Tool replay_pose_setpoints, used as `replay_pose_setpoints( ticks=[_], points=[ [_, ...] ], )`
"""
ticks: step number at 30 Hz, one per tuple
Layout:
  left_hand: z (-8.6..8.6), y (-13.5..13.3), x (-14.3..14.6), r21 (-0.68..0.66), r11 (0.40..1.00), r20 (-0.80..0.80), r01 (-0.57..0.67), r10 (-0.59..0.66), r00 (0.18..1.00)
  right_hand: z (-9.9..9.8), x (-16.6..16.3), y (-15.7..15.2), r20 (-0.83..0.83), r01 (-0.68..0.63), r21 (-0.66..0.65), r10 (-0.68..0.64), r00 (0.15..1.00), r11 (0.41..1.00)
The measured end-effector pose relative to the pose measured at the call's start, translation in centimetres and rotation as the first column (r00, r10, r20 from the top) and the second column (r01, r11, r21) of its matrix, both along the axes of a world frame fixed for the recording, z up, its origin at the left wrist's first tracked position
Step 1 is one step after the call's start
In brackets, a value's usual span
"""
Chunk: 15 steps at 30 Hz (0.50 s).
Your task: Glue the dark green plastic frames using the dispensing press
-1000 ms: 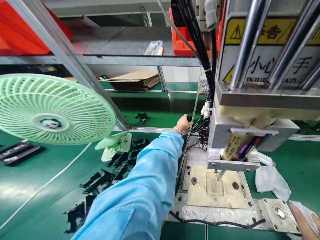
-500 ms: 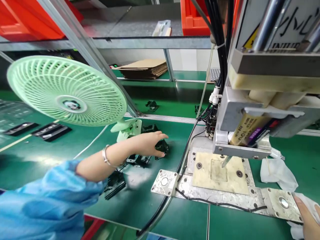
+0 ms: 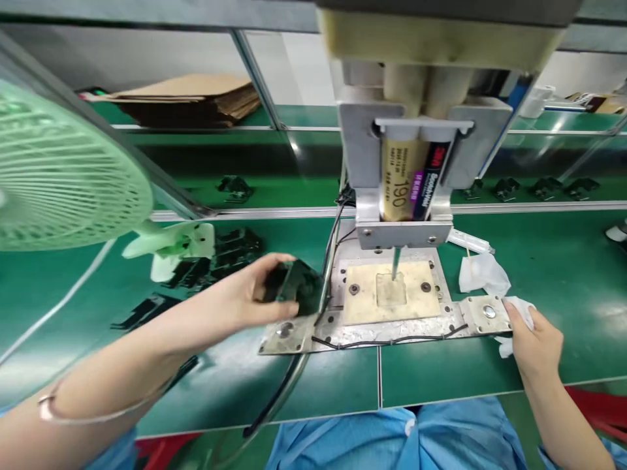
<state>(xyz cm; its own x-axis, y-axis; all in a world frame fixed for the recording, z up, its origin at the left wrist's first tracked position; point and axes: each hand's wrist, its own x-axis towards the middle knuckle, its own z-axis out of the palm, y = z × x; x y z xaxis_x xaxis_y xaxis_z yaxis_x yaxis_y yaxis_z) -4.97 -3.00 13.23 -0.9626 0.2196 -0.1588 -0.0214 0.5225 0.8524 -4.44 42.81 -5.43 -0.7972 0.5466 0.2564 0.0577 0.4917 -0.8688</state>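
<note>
My left hand (image 3: 255,294) is closed round a black plastic part (image 3: 296,287), held just left of the metal fixture plate (image 3: 392,329). A beige nest block (image 3: 392,294) with a square recess sits on that plate, under the needle tip (image 3: 394,264) of a glue cartridge (image 3: 409,179) clamped in the dispenser head. My right hand (image 3: 533,343) rests at the plate's right end beside a round button (image 3: 487,311), fingers curled on a white tissue (image 3: 516,313).
Several loose black parts (image 3: 206,267) lie left of the fixture near a green fan (image 3: 63,179) and its white cord. More black parts (image 3: 533,188) sit on the far belt. A crumpled wipe (image 3: 482,274) and black cables (image 3: 289,385) flank the plate. Flattened cardboard (image 3: 191,98) lies behind.
My left hand took a black part from the pile and carried it right, next to the fixture. The view dropped and shifted right; my right hand stayed by the right button.
</note>
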Motion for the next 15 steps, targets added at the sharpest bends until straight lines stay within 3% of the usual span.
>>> replay_pose_setpoints(
  ticks=[2, 4, 10, 15],
  points=[
    [-0.5, 1.5, 0.9, 0.181, 0.957, 0.105, 0.228, -0.249, 0.963, 0.1, -0.1, -0.1, -0.005, -0.026, -0.042, 0.026, 1.0, 0.999],
    [-1.2, 3.3, 1.3, 0.283, 0.917, 0.223, 0.282, -0.349, 0.91, 0.1, -0.2, -0.1, -0.009, -0.049, -0.063, 0.049, 0.999, 0.997],
    [-2.5, 9.0, -1.0, 0.298, 0.954, 0.413, 0.022, -0.15, 0.898, 0.5, -0.1, -0.3, -0.005, -0.055, -0.051, 0.054, 0.999, 0.997],
    [-2.3, 11.2, -3.8, 0.375, 0.926, 0.479, -0.04, -0.157, 0.863, 1.3, -0.1, -0.8, 0.0, -0.045, -0.058, 0.045, 0.999, 0.997]
  ],
)
